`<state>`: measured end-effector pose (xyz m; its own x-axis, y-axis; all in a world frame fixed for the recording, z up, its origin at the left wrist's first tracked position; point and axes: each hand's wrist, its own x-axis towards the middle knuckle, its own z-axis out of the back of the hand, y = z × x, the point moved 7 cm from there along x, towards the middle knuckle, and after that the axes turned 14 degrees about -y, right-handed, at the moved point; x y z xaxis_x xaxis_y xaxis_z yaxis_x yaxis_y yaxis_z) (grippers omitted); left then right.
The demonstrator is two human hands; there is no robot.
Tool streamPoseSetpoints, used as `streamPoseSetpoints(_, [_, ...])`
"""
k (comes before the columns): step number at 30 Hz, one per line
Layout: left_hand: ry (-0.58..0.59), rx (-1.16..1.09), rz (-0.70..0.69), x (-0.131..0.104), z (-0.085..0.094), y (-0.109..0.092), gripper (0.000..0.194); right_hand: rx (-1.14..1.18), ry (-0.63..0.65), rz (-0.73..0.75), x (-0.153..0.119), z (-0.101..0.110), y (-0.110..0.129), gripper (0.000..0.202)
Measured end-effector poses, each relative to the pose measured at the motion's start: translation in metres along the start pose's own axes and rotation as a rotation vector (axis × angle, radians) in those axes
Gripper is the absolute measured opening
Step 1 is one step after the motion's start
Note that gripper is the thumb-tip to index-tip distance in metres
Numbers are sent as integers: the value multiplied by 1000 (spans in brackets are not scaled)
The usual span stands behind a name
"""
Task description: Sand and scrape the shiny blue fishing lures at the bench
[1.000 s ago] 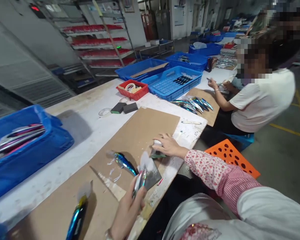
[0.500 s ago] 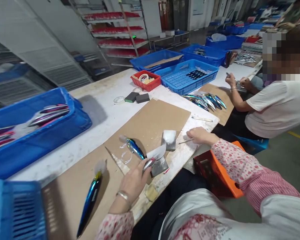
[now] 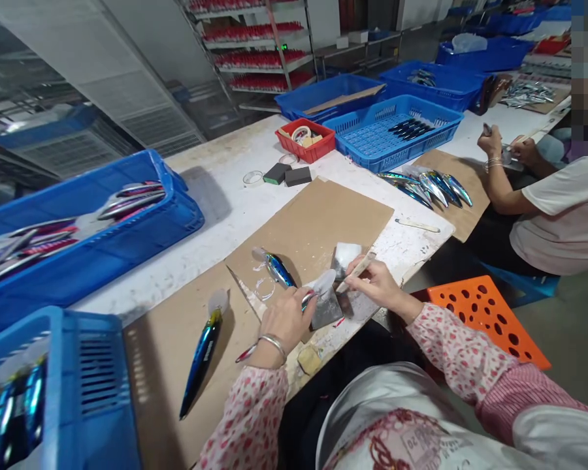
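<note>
The left hand (image 3: pixel 287 320) grips a shiny silver-and-red fish-shaped lure (image 3: pixel 308 299), its translucent rounded lip (image 3: pixel 325 281) pointing toward the right hand (image 3: pixel 379 284); the latter pinches a flat pale wooden stick (image 3: pixel 357 270) near that lip.

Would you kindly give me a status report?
Left hand gripping fishing lure. Right hand holding pale stick near lure's lip. Blue lure lying just beyond left hand.

The single head camera looks forward and down across the worktable (image 3: pixel 215 245), near the left hand (image 3: pixel 285 320) and right hand (image 3: pixel 379 286), with the shelving rack (image 3: pixel 276 36) far beyond.
</note>
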<state>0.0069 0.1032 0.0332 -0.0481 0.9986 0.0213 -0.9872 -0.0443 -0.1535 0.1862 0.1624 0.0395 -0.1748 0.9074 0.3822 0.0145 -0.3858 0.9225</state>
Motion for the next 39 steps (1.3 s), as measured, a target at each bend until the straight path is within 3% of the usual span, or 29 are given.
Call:
streamPoseSetpoints(3, [35,34,-22,2,0,-1,38,-104,-69,204,-4,-15,11,21])
streamPoseSetpoints(8, [92,73,-31,5,0,-2,40,-189,26,284,-15,-30,5,19])
streamPoseSetpoints(12, [102,82,-32,6,0,-3,40,-331,156,276,-25,-38,-8,16])
streamPoseSetpoints(16, [115,108,-43,7,1,-3,41,-346,244,160,-27,-38,-18,19])
streamPoseSetpoints(18, [142,128,-36,8,2,-1,42,-272,219,164,-25,-37,-14,19])
streamPoseSetpoints(22, [189,149,-34,10,4,1,43,-243,58,359,-19,-40,-3,15])
streamPoseSetpoints(26, [187,142,-42,11,3,2,44,-261,-27,413,-22,-51,-11,13])
streamPoseSetpoints(39, [170,119,-76,9,-1,0,40,-277,7,441,-28,-60,-15,10])
